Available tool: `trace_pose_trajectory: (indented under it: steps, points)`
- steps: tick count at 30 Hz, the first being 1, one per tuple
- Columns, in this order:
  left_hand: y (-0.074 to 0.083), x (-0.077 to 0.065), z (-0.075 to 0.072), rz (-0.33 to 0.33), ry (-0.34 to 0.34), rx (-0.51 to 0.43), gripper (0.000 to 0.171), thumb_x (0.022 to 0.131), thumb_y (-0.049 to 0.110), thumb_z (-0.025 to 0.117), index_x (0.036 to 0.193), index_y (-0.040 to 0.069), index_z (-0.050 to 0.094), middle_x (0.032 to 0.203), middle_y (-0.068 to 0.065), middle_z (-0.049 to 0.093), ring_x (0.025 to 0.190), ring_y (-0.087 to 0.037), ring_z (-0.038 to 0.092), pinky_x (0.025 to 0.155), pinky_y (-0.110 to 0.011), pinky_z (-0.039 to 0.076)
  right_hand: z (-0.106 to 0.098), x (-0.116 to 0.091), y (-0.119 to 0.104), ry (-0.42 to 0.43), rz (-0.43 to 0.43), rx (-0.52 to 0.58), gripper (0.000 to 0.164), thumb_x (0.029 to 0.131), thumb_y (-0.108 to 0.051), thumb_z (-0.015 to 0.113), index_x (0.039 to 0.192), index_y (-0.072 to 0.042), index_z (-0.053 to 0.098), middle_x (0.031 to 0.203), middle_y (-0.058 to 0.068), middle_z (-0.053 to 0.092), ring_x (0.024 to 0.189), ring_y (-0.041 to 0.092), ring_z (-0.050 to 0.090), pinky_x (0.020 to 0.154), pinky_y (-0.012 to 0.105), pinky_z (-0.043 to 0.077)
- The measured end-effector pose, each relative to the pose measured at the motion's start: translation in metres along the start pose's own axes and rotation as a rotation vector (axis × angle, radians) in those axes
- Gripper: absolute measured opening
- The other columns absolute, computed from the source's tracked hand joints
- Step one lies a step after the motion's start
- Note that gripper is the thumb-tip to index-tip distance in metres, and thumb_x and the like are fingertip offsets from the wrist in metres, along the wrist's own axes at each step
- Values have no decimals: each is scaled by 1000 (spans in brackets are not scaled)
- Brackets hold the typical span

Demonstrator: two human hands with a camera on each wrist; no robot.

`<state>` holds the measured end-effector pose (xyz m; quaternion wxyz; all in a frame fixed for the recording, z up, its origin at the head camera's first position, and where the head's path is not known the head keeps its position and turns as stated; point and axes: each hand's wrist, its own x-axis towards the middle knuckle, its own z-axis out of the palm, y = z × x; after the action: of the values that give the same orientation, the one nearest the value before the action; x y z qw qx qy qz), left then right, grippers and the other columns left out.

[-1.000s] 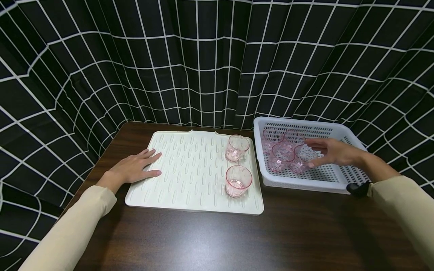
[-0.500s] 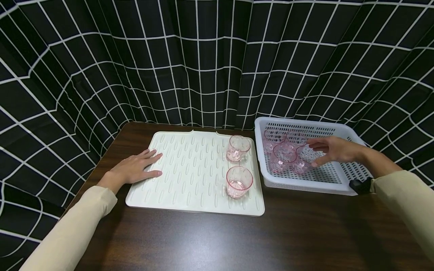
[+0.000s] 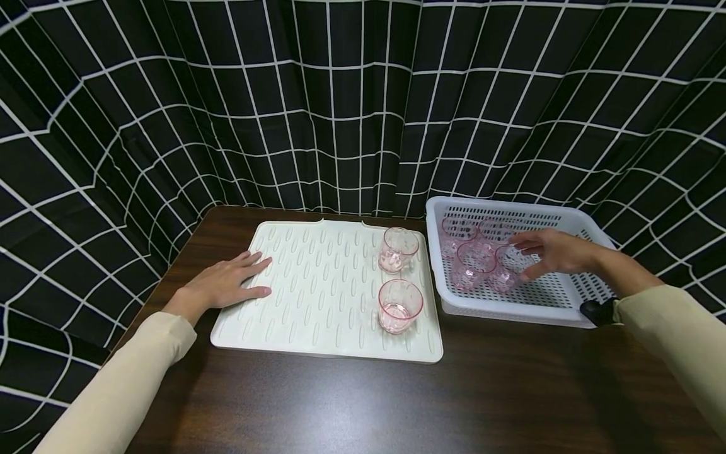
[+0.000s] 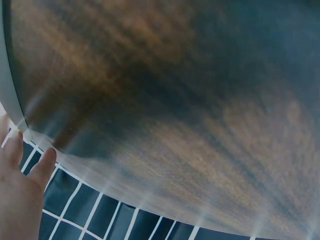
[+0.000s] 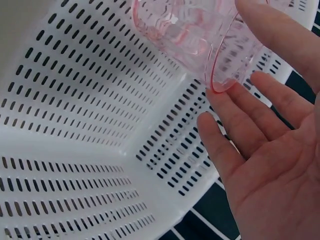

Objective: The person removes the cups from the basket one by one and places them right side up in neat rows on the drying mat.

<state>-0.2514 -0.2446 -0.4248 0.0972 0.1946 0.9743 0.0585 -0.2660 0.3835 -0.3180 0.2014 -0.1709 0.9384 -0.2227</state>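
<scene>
**Right hand parted about a glass in the basket, contact unclear**

Head view: the right hand (image 3: pixel 558 252) reaches into the white basket (image 3: pixel 510 308), fingers parted and lightly bent about the nearest pink-rimmed glass (image 3: pixel 503 277). Four transparent glasses overlap there, their bases hard to make out against the slots. Two more glasses (image 3: pixel 397 309) stand upright on the white mat (image 3: pixel 317 290). The left hand (image 3: pixel 221 282) lies flat, straight fingers over the mat's left edge. Both sleeves (image 3: pixel 130 378) are cut off.

Left wrist view: blurred desk (image 4: pixel 165 100) fills most; the left hand is cropped at the edge.

Right wrist view: fingertips meet the glass's rim; whether they grip, I cannot tell. The glass's top is cut off.
</scene>
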Motion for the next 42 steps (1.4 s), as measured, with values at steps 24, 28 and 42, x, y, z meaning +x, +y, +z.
trace_pose_trajectory:
  steps: [24, 28, 42]
  points:
    - [2, -1, 1, 1, 2, 0, 87, 92, 74, 41, 157, 16, 31, 162, -17, 26, 148, -43, 20, 111, -69, 22, 3, -3, -3, 53, 24, -82, 80, 76, -18, 87, 137, 14, 48, 132, 37, 52, 120, 54, 51, 95, 61, 47]
    - [2, -2, 1, 6, 9, -1, 86, 93, 72, 43, 157, 16, 31, 161, -18, 26, 148, -43, 20, 110, -70, 22, 2, -6, -5, 90, 36, -92, 82, 76, -26, 88, 136, 14, 49, 129, 35, 55, 117, 52, 53, 93, 61, 48]
    - [2, -1, 1, 10, 17, -4, 86, 93, 72, 43, 157, 17, 32, 162, -17, 27, 148, -42, 20, 111, -69, 22, -10, -19, -22, 259, 32, -89, 74, 81, -29, 84, 134, 12, 53, 120, 28, 60, 97, 32, 59, 76, 36, 54]
